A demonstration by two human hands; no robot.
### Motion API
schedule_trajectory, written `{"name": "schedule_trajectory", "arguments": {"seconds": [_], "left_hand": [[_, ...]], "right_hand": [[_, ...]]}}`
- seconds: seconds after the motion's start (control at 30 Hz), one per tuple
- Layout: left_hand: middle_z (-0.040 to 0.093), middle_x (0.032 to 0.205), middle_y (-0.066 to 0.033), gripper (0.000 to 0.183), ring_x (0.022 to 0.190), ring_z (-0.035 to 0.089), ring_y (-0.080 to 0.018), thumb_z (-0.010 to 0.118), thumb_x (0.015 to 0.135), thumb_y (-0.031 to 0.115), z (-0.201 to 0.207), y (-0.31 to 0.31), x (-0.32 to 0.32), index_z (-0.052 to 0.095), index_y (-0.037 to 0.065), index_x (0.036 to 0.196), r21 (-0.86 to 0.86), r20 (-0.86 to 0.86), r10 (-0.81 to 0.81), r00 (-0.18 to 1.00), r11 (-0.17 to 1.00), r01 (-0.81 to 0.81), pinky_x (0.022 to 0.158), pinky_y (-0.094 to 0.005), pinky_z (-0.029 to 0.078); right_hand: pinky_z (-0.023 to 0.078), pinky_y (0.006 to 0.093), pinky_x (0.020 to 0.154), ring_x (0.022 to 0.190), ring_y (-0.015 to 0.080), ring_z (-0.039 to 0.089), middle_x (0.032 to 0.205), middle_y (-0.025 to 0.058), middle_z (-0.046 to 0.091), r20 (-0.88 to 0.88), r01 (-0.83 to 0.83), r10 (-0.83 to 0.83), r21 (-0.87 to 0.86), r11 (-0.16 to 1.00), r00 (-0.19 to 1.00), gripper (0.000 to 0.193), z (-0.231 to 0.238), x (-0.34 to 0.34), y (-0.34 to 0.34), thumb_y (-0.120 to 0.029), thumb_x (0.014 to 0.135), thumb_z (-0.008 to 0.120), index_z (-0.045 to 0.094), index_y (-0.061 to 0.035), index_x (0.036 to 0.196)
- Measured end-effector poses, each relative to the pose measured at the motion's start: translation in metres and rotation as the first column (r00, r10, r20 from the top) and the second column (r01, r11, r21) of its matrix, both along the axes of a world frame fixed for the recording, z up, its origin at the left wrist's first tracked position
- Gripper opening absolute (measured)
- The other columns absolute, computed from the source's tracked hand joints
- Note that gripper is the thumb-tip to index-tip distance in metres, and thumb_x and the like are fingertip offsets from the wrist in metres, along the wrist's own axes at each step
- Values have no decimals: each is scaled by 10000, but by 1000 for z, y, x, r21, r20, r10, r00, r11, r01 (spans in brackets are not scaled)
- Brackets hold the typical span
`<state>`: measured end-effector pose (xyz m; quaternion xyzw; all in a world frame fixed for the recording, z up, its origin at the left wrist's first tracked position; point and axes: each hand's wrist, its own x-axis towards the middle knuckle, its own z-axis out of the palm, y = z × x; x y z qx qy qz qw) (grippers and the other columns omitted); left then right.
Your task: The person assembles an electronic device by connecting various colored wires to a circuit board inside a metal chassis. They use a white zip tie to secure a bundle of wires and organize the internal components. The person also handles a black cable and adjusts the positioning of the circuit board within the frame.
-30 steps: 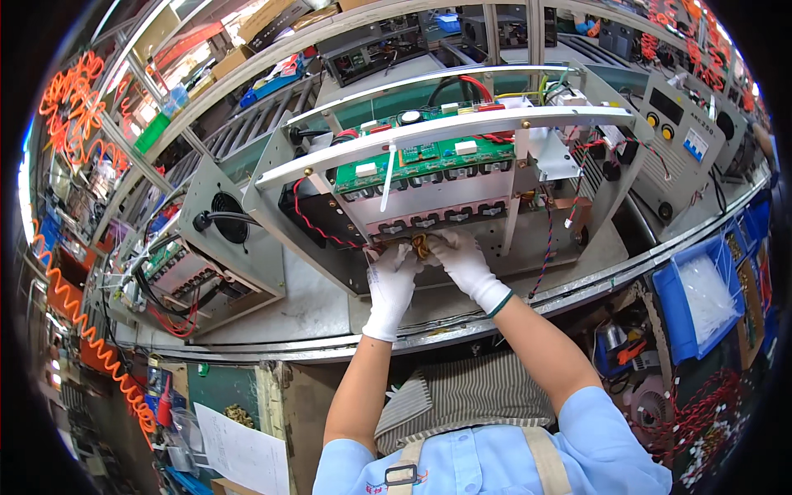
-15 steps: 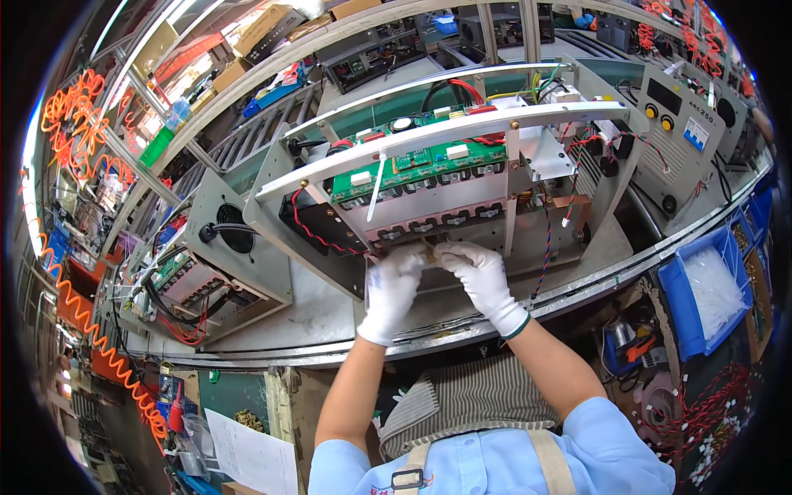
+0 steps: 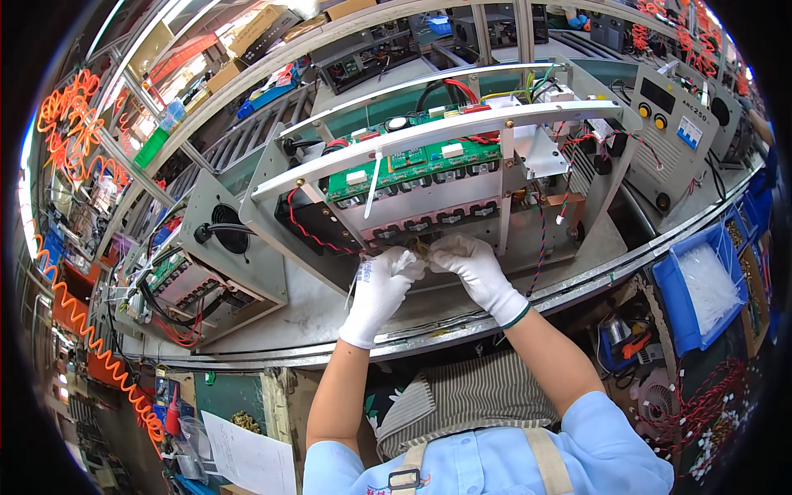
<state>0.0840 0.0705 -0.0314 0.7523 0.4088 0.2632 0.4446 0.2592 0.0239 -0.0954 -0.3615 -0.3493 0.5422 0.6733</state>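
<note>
Both hands wear white knit gloves and meet at the lower front of an open metal chassis point(image 3: 561, 113). My left hand point(image 3: 378, 290) is closed, its fingertips pinched; a thin white strip sticks out beside it. Close by on the right, my right hand point(image 3: 478, 274) is closed too, thumb and fingers pressed together. A small brownish-yellow piece point(image 3: 421, 246) shows between the fingertips; its kind and which hand grips it are unclear. Above them sits a green circuit board point(image 3: 404, 167) over black components. A white cable tie point(image 3: 374, 186) hangs from the front rail.
Another open chassis with a fan point(image 3: 227, 229) stands at left, and a grey panelled unit point(image 3: 672, 124) at right. A blue bin point(image 3: 708, 289) holds white cable ties. Red-black wires point(image 3: 701, 404) lie lower right. A coiled orange hose point(image 3: 99, 346) hangs at left; paper point(image 3: 247, 452) lies lower left.
The view has shifted slightly. My left hand has turned and drawn a little left and down, and the small brownish-yellow piece between the hands shows more.
</note>
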Motion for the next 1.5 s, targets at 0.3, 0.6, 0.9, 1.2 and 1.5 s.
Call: {"name": "schedule_trajectory", "arguments": {"seconds": [0.3,0.6,0.9,1.2,1.5], "left_hand": [[709,879,-108,245,746,622,-86,490,806,-28,-6,5,-1,623,-40,1011,58,-4,-58,998,997,58,616,-201,444],[670,796,-131,168,723,661,-227,651,822,114,-15,3,10,604,25,957,360,-5,122,993,926,-112,645,-349,492],[594,614,-57,248,425,447,-82,636,924,288,-36,-8,6,599,45,950,-540,369,382,847,830,-139,383,-214,285],[634,817,-171,195,789,619,-376,548,829,119,-56,22,24,617,43,995,680,-239,113,965,729,83,710,-423,500],[499,651,2,187,589,452,-73,559,940,130,-13,-21,-87,536,0,809,311,330,475,816,761,-569,554,-244,389]], "right_hand": [[500,279,776,829,125,615,925,60,675,230,26,-31,23,999,973,203,3,-1,-2,-78,823,711,652,2,1000],[517,312,796,868,208,662,921,103,691,491,231,-378,335,914,785,109,16,-22,-25,-90,829,699,708,-27,918],[505,257,688,778,160,639,922,72,663,-80,51,-42,116,992,996,74,18,-29,-32,-55,953,542,600,-35,994],[369,224,413,485,82,492,828,61,657,-378,-85,48,-80,993,925,93,22,-40,-33,-152,969,566,579,-60,961],[480,312,839,918,137,591,1057,59,642,155,773,-813,252,582,562,369,88,189,-109,-333,1023,450,557,-58,1246]]}}
